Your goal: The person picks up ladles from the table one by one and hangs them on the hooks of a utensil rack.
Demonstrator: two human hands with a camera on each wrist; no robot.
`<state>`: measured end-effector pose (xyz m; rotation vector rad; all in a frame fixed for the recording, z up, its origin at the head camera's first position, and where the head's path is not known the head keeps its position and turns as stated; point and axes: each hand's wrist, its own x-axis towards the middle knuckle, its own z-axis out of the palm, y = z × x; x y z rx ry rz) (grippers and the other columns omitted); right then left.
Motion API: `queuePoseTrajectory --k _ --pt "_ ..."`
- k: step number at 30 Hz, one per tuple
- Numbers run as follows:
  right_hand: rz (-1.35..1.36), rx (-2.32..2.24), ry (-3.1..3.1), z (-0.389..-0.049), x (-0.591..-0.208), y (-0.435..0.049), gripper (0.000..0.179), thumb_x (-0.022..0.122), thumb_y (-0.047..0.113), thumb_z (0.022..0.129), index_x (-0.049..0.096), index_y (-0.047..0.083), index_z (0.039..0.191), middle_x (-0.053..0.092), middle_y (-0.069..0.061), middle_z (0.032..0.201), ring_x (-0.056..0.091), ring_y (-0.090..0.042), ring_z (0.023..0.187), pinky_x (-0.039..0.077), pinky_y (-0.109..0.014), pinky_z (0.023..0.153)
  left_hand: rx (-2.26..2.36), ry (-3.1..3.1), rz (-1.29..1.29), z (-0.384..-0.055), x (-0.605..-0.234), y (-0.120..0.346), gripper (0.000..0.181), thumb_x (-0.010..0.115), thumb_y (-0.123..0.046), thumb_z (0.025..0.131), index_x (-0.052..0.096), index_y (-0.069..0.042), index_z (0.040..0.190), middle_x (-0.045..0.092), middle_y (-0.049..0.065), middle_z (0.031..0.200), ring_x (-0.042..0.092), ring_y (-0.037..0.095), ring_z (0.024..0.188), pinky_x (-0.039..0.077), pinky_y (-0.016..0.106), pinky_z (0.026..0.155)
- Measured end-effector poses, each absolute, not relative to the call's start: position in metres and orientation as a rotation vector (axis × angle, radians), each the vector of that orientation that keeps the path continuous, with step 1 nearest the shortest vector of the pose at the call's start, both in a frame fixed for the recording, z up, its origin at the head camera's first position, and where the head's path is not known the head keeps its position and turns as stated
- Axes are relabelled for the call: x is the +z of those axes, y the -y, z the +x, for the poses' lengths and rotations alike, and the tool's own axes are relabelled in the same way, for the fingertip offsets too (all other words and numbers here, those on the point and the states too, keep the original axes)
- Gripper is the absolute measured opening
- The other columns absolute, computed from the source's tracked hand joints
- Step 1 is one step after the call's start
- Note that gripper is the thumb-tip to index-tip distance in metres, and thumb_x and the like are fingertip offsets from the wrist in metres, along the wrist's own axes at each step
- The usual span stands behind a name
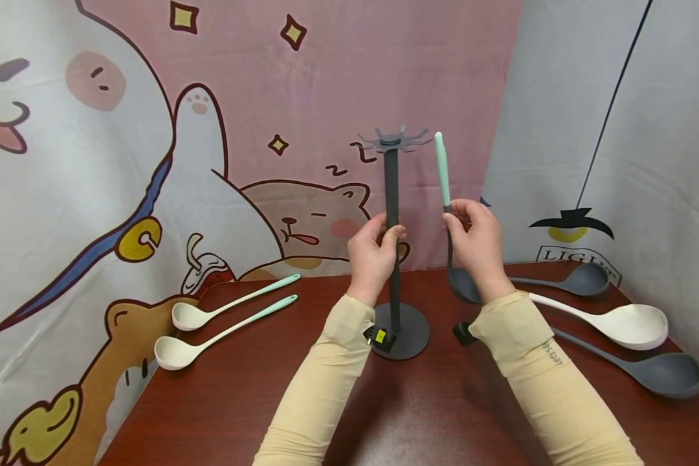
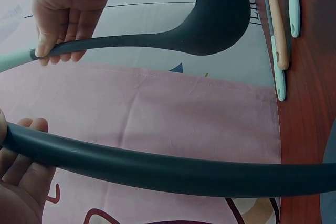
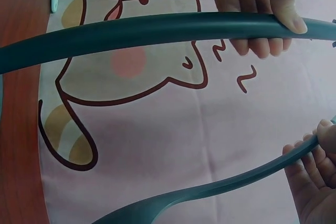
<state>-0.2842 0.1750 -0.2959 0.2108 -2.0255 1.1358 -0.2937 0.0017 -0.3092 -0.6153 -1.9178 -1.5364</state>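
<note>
I see the left hand (image 1: 375, 255) curled round a dark grey, round-based stand (image 1: 391, 188) at twelve o'clock; at one, the right hand (image 1: 477, 243) pinches a grey, mint-handled ladle (image 1: 443, 171) upright, bowl down. Two white, mint-handled ladles (image 1: 175, 354) lie at ten, three grey or white spoons (image 1: 672, 375) at two. Behind hangs cartoon-printed cloth (image 1: 338, 84).
</note>
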Motion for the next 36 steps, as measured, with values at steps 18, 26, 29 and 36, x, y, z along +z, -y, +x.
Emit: queuePoseTrajectory --k 18,26,29,36 --pt "0.220 1.162 1.999 -0.282 -0.281 -0.168 0.016 0.063 0.006 0.097 0.067 -0.005 0.108 0.062 -0.016 0.098 0.062 -0.019 0.085 0.045 -0.015 0.072 -1.522 1.908 -0.631 -0.294 -0.310 -0.001 0.008 0.070 -0.011 0.094 0.071 -0.006 0.099 0.073 0.005 0.084 0.068 0.008 0.067 0.054 0.025 0.059" --pt "0.227 1.181 1.992 -0.282 -0.279 -0.167 0.015 0.064 0.004 0.095 0.066 -0.006 0.107 0.062 -0.016 0.097 0.059 -0.016 0.084 0.045 -0.016 0.071 -1.521 1.903 -0.635 -0.295 -0.310 -0.001 0.007 0.070 -0.011 0.094 0.071 -0.007 0.098 0.073 0.005 0.084 0.067 0.007 0.066 0.053 0.025 0.058" --pt "0.229 1.183 1.990 -0.283 -0.279 -0.166 0.015 0.064 0.004 0.096 0.066 -0.006 0.107 0.062 -0.016 0.097 0.059 -0.017 0.084 0.045 -0.016 0.071 -1.523 1.905 -0.634 -0.295 -0.309 -0.001 0.007 0.070 -0.011 0.094 0.071 -0.006 0.099 0.073 0.005 0.085 0.067 0.007 0.067 0.053 0.025 0.058" --pt "0.240 1.182 1.986 -0.284 -0.280 -0.164 0.015 0.064 0.005 0.096 0.066 -0.005 0.107 0.062 -0.016 0.098 0.060 -0.015 0.081 0.045 -0.015 0.068 -1.526 1.907 -0.628 -0.294 -0.309 -0.001 0.008 0.070 -0.012 0.094 0.071 -0.007 0.099 0.073 0.005 0.084 0.067 0.007 0.068 0.053 0.025 0.059"
